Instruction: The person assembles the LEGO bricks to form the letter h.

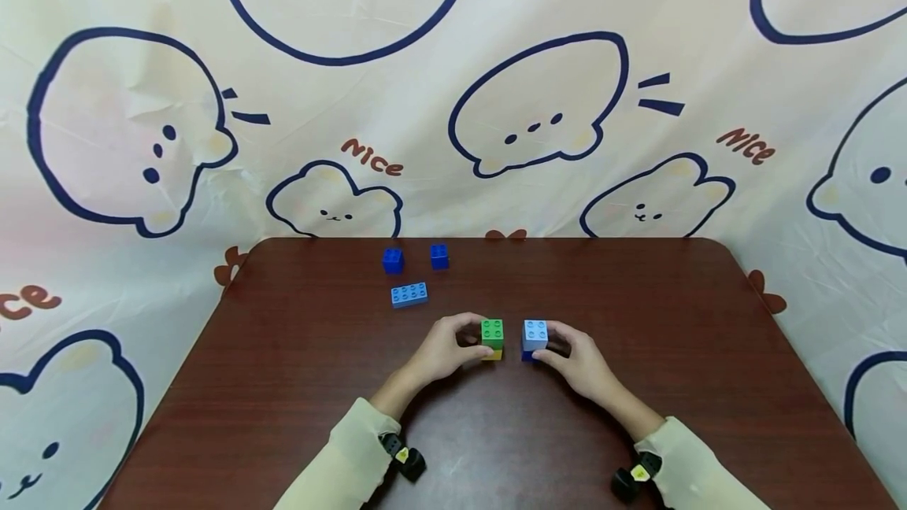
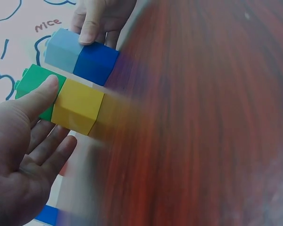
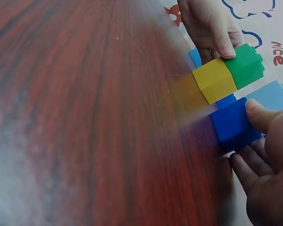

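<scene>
My left hand (image 1: 441, 351) holds a two-brick stack between thumb and fingers: a green brick (image 1: 492, 330) on top of a yellow brick (image 2: 78, 107). The thumb lies on the near side, mostly over the green one. To its right, my right hand (image 1: 590, 367) grips a second stack, a light blue brick (image 1: 534, 334) on a dark blue brick (image 3: 231, 123), with the thumb by the seam where they meet. Both stacks stand upright on the table, side by side with a small gap between them in the head view.
Farther back on the brown wooden table (image 1: 298, 400) lies a longer light blue brick (image 1: 409, 295). Behind it, near the far edge, are two dark blue bricks, a left one (image 1: 393, 261) and a right one (image 1: 439, 256). A printed cloth (image 1: 425, 116) hangs beyond the table.
</scene>
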`<state>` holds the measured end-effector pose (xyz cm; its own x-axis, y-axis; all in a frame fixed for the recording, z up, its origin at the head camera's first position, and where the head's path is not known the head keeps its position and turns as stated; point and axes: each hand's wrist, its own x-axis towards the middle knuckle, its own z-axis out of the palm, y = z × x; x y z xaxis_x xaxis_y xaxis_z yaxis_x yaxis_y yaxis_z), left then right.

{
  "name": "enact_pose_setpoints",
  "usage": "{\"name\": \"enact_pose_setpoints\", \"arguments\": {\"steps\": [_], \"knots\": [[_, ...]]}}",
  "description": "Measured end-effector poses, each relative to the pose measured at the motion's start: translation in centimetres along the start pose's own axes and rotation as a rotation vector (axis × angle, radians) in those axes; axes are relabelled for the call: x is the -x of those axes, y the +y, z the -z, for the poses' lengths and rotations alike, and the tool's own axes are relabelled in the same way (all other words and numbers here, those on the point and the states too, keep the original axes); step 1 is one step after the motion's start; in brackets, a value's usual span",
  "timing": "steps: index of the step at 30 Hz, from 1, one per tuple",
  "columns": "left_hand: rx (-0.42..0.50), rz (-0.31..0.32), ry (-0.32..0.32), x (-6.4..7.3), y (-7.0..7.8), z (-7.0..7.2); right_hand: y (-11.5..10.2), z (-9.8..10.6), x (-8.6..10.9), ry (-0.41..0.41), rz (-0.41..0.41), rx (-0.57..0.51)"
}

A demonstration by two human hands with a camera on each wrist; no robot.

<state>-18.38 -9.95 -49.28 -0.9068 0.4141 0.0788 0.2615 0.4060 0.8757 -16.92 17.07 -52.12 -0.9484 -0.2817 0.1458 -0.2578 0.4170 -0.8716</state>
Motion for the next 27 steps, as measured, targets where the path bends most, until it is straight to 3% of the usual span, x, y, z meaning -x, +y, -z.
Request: {"name": "enact_pose_setpoints", "arguments": {"steps": [27], "knots": [[-0.029, -0.039, 0.003, -0.9, -0.1, -1.1, 0.2, -0.5, -0.9, -0.023, 0.020, 0.003]]}}
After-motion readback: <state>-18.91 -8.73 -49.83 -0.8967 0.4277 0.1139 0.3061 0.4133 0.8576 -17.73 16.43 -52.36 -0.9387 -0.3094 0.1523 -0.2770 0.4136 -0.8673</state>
